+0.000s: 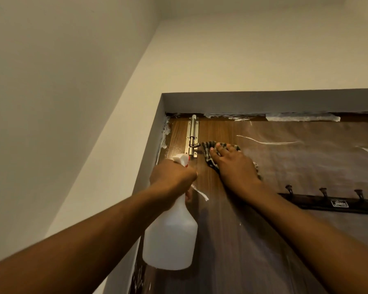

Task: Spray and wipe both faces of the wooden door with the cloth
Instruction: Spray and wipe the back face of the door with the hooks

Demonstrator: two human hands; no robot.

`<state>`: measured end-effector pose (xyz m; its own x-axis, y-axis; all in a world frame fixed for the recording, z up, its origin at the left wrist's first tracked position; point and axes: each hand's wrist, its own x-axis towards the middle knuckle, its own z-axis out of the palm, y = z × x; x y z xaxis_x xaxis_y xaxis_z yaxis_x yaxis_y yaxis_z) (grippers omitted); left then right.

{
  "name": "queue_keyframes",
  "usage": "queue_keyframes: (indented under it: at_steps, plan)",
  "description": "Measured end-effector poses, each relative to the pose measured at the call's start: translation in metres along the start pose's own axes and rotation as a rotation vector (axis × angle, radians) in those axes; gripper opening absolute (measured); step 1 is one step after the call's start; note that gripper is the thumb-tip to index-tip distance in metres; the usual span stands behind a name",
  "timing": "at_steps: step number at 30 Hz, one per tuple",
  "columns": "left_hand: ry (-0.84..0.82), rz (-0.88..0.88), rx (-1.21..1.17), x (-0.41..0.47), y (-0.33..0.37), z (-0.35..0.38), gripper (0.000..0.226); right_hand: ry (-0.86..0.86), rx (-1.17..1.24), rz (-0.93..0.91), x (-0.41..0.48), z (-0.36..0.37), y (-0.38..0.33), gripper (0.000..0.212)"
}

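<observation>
Left hand (172,177) grips neck of white spray bottle (171,234), nozzle up near bolt (192,137). Right hand (234,166) flat, fingers straight, presses checked cloth (206,147) on door (232,240) just right of bolt. Hands near each other, not touching. Door wood-grain, partly under clear film; bolt at its top left corner. Dark hook rack (336,204) on door to right. Grey frame (263,100) above, pale wall (62,102) to left.
</observation>
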<state>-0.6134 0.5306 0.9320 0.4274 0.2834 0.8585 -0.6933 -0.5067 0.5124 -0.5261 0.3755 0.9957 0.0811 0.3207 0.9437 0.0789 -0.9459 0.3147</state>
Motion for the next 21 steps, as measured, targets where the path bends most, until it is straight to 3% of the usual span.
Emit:
queue_keyframes:
  at_steps: [5, 10, 14, 21]
  plan:
    - [0.058, 0.031, -0.008, 0.009, 0.012, -0.007, 0.043, -0.020, 0.120, 0.039, -0.001, -0.008, -0.023, 0.064]
    - [0.017, 0.007, -0.017, 0.017, 0.013, 0.000, 0.034, 0.261, 0.577, 0.149, 0.019, -0.013, -0.015, 0.068]
    - [0.026, 0.019, -0.037, 0.020, 0.019, 0.000, 0.042, 0.126, 0.240, -0.107, 0.033, -0.003, -0.029, 0.062]
    - [0.005, -0.007, 0.011, 0.012, -0.001, -0.001, 0.034, 0.064, 0.117, 0.061, 0.006, 0.017, -0.038, 0.057]
